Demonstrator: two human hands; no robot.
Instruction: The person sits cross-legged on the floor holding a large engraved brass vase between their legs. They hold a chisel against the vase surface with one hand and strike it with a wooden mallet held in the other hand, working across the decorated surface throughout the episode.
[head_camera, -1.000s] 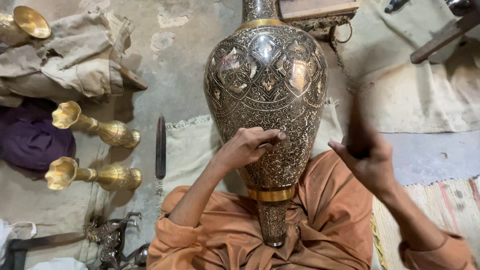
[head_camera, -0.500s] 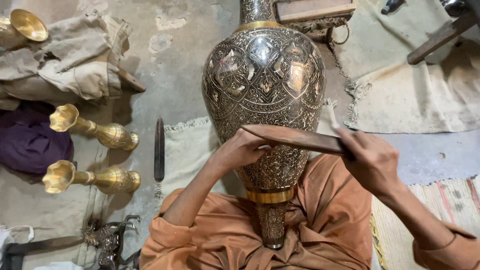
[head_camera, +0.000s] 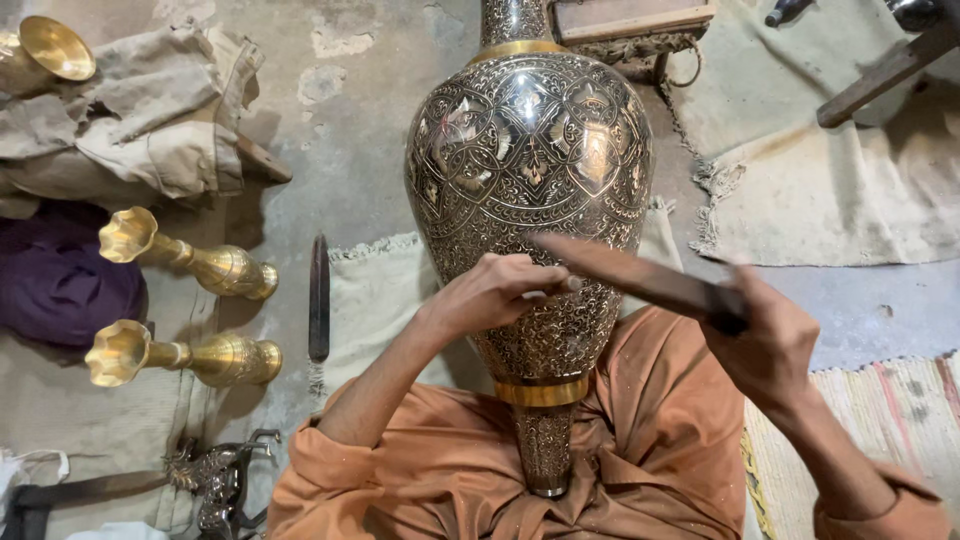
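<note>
Both hands work at the belly of a big engraved vase (head_camera: 528, 170) that lies across the person's lap, its narrow end tucked into the orange cloth (head_camera: 450, 470) and its body stretching away over the floor (head_camera: 350, 150). Left hand (head_camera: 497, 293) rests against the patterned metal with the fingers pinched shut on something small; what it is cannot be made out. Right hand (head_camera: 765, 340) is wrapped tightly around the near end of a long flat wooden stick (head_camera: 640, 278), whose far end lies just beside the left fingertips, over the vase.

Gold bands ring the vase near both ends. Whether anything is inside it cannot be told, since neither opening shows.

Left of the person, two brass goblets (head_camera: 185, 305) lie on their sides on the floor, open mouths turned leftward and showing only bright bare metal. A third brass cup (head_camera: 55, 48) lies on a heap of tan cloth (head_camera: 150, 110). A dark slim blade (head_camera: 319, 298) lies between the goblets and the vase, at the edge of a pale mat (head_camera: 380, 290).
</note>
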